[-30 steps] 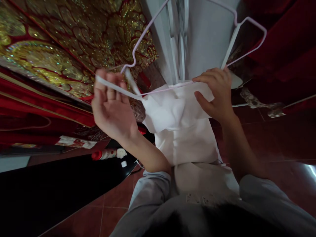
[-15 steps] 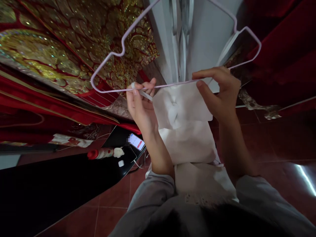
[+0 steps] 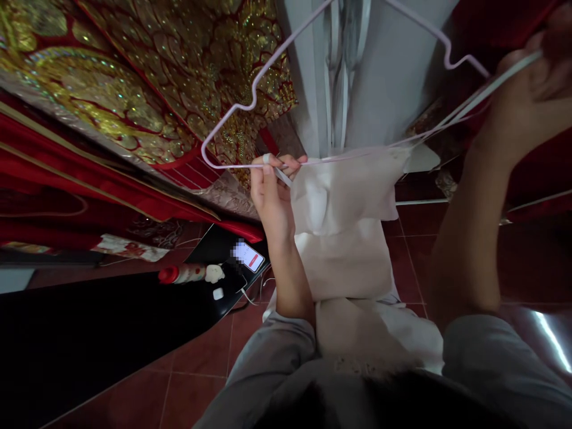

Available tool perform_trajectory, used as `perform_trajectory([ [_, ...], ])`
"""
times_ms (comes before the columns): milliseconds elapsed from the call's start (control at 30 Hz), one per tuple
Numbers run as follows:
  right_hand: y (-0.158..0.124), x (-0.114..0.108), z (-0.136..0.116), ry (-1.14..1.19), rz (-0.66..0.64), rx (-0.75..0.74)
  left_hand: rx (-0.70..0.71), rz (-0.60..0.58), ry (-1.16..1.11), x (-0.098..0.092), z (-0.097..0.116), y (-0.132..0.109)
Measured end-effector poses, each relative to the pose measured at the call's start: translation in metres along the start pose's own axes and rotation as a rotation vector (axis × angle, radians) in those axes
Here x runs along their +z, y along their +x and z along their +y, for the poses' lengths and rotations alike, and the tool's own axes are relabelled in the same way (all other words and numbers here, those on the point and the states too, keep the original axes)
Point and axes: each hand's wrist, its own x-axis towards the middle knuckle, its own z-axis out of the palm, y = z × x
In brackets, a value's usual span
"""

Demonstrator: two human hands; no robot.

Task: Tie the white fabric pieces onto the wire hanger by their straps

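Observation:
A pale pink hanger point(image 3: 254, 89) is held up in front of me, its lower bar running across the view. My left hand point(image 3: 273, 199) pinches that bar near its left end, and a short white strip shows by its fingers. Off-white cloth point(image 3: 351, 187) lies along the bar and hangs below it in layers. At upper right my right hand point(image 3: 521, 101) is closed on a white strap point(image 3: 503, 76), stretched taut from the cloth's right corner past the hanger's right end. Its fingertips are dim and blurred.
Red and gold sequined garments point(image 3: 174, 89) hang close on the left, with dark red cloth point(image 3: 487, 27) at right. On a black tabletop point(image 3: 89, 345) are a lit phone point(image 3: 249, 256), a red-capped bottle point(image 3: 179, 274) and a small white case point(image 3: 218, 294). Red floor tiles point(image 3: 205, 351) lie below.
My right hand has left the hanger bar and moved up and right, drawing the strap out. The hanger and my left hand have shifted slightly right in view.

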Motion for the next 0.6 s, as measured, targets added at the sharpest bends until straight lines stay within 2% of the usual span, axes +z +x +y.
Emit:
perform_trajectory([
  [67, -0.013, 0.008, -0.002, 0.002, -0.041, -0.02, -0.031, 0.034, 0.034, 0.002, 0.001, -0.002],
  [133, -0.032, 0.011, 0.001, -0.03, -0.025, -0.056, -0.072, 0.077, 0.079, 0.005, 0.001, -0.003],
  [167, -0.042, 0.011, 0.004, -0.061, 0.04, -0.079, -0.09, 0.094, 0.092, 0.006, 0.001, -0.004],
  [267, -0.066, 0.012, 0.017, -0.16, 0.484, -0.173, -0.115, 0.105, 0.083, 0.009, 0.001, -0.006],
  [300, -0.07, 0.015, 0.02, -0.18, 0.58, -0.207, -0.116, 0.1, 0.074, 0.01, 0.001, -0.007],
  [333, -0.072, 0.019, 0.021, -0.189, 0.611, -0.237, -0.116, 0.092, 0.069, 0.012, 0.001, -0.008],
  [400, -0.072, 0.029, 0.021, -0.186, 0.468, -0.24, -0.105, 0.085, 0.069, 0.014, 0.001, -0.01],
  [467, -0.068, 0.037, 0.018, -0.165, 0.28, -0.178, -0.099, 0.079, 0.087, 0.014, 0.0, -0.012],
  [500, -0.067, 0.039, 0.016, -0.142, 0.231, -0.137, -0.1, 0.082, 0.101, 0.013, -0.001, -0.012],
  [600, -0.065, 0.037, 0.013, -0.064, 0.226, -0.067, -0.066, 0.156, 0.177, -0.001, -0.004, -0.009],
])
